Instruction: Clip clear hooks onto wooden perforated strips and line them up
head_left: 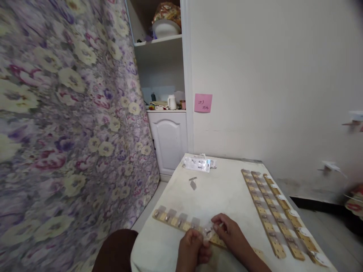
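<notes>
A small clear plastic piece (208, 231) with a tiny dark part in it lies between my two hands, over a wooden strip (185, 226). My left hand (193, 250) has its fingers curled and pinched at the lower left edge of the piece. From the right, my right hand (227, 231) pinches the same piece between thumb and fingers. Several small metal clips with clear squares are set along the strip left of my hands. The strip runs on under my hands and right forearm toward the lower right.
Three wooden strips (268, 211) with clear squares lie side by side on the right of the white table (167, 249). Clear packaging (196, 163) rests at the far edge. A loose clip with a clear square (193, 183) lies nearer. A flowered curtain (70, 132) hangs at left.
</notes>
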Available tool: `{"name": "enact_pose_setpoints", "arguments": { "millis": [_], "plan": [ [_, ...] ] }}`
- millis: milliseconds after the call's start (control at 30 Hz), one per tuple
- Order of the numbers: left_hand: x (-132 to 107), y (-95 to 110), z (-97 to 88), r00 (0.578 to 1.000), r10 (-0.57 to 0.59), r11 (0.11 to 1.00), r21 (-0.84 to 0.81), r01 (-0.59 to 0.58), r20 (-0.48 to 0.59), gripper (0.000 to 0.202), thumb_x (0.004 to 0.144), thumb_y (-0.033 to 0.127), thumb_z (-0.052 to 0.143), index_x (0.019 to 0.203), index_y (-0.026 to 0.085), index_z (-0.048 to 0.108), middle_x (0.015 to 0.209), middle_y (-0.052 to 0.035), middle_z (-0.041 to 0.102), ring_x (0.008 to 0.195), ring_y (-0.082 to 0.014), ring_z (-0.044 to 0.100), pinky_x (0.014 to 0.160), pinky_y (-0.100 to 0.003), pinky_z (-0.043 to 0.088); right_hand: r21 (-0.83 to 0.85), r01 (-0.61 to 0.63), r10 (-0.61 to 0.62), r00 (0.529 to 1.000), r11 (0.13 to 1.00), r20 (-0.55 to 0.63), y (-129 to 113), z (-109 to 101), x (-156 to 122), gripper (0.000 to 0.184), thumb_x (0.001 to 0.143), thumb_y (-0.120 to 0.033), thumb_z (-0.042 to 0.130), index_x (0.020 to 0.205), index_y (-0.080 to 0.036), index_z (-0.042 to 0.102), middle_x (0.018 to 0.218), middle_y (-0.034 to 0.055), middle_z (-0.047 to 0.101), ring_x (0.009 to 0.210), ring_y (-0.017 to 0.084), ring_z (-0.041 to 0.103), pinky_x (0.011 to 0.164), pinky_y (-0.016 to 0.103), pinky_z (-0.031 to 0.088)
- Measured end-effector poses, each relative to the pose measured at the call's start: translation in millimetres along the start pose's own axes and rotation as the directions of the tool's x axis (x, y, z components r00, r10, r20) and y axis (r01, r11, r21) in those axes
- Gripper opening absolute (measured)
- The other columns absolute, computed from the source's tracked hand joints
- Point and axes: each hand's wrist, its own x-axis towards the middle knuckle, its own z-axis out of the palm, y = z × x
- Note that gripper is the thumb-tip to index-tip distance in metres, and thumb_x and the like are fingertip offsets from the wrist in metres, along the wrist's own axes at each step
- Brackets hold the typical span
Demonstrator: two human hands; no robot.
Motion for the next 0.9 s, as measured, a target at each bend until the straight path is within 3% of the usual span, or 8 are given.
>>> {"name": "enact_pose_setpoints", "arguments": {
  "millis": [233,433,700,900],
  "plan": [
    [-4,-9,2.6,0.994,-0.080,0.986,-0.140,0.089,0.067,0.030,0.064,0.037,0.069,0.068,0.020,0.045,0.062,0.0002,0.067,0.047,-0.0102,0.060,0.044,-0.018,0.039,0.119,-0.117,0.107,0.990,0.986,0.091,-6,2,2,0.025,0.071,-0.028,0.061,0.095,-0.019,0.062,0.086,0.0013,0.063,0.060,0.011,0.052,0.058,0.024,0.043],
    [-5,-12,3.2,0.989,-0.137,0.965,-0.219,0.145,0.049,0.030,0.065,0.032,0.072,0.069,0.020,0.044,0.059,0.0011,0.065,0.052,-0.0111,0.063,0.048,-0.017,0.041,0.299,-0.127,0.085,0.985,0.946,0.151,-5,0,3,0.026,0.084,-0.037,0.045,0.093,-0.017,0.060,0.061,-0.0045,0.051,0.049,0.010,0.045,0.049,0.022,0.037],
    [-6,-15,4.8,0.992,-0.119,0.950,-0.288,0.124,0.034,0.030,0.063,0.027,0.077,0.066,0.019,0.048,0.057,0.0028,0.063,0.053,-0.0102,0.063,0.049,-0.017,0.044,0.171,-0.087,0.075,0.994,0.981,0.075,-5,6,2,0.021,0.079,-0.030,0.049,0.091,-0.018,0.061,0.075,-0.0001,0.061,0.056,0.011,0.049,0.055,0.024,0.040],
    [-8,-16,4.6,0.994,-0.103,0.953,-0.284,0.108,0.031,0.028,0.063,0.027,0.077,0.064,0.018,0.050,0.055,0.0029,0.061,0.053,-0.0098,0.062,0.051,-0.017,0.045,0.158,-0.095,0.083,0.993,0.983,0.081,-2,8,1,0.021,0.077,-0.030,0.052,0.092,-0.019,0.061,0.082,0.0004,0.063,0.056,0.010,0.048,0.055,0.023,0.039]
  ]
}}
